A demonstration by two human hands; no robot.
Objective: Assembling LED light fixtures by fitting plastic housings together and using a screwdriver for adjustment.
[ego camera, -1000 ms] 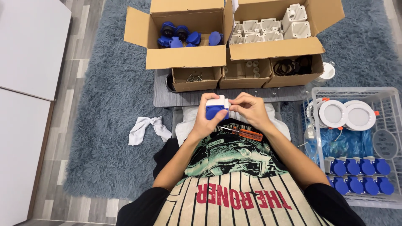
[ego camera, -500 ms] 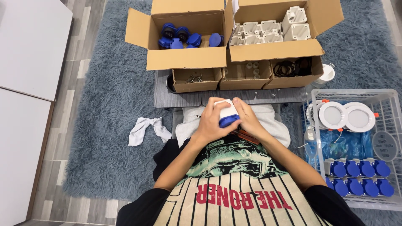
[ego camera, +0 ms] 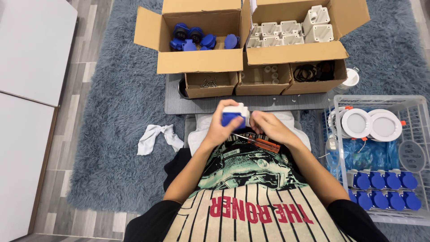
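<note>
head view looking straight down at both hands meeting over the lap. left hand (ego camera: 221, 130) clenching its grip around a white and blue socket box (ego camera: 234, 115), holding it up just in front of the chest, blue face turned toward the camera. right hand (ego camera: 268, 127) touching the box's right side, fingers curled in against it, though cannot tell whether anything small is pinched between them. lying just beneath the hands, an orange-handled screwdriver (ego camera: 260, 143), resting across the lap on a white cloth (ego camera: 199, 134). sitting on a shaggy grey-blue rug (ego camera: 112, 116) with a crumpled white rag (ego camera: 156, 136) lying to the left of the lap. standing beyond the hands, a grey board (ego camera: 179, 101) carrying open cardboard boxes: the left box (ego camera: 197, 62) holding blue socket parts (ego camera: 197, 38), the right box (ego camera: 295, 54) holding white housings (ego camera: 286, 31). in front of these, three smaller cartons, the left one holding loose screws (ego camera: 208, 83), the right one holding black rings (ego camera: 313, 71). standing to the right, well apart from the hands, a white wire basket (ego camera: 421, 116) holding two round white lamps (ego camera: 369, 125) near its far end and rows of finished blue-faced sockets (ego camera: 385, 190) at its near end. showing along the left edge, white panels (ego camera: 27, 89) over grey plank flooring.
</note>
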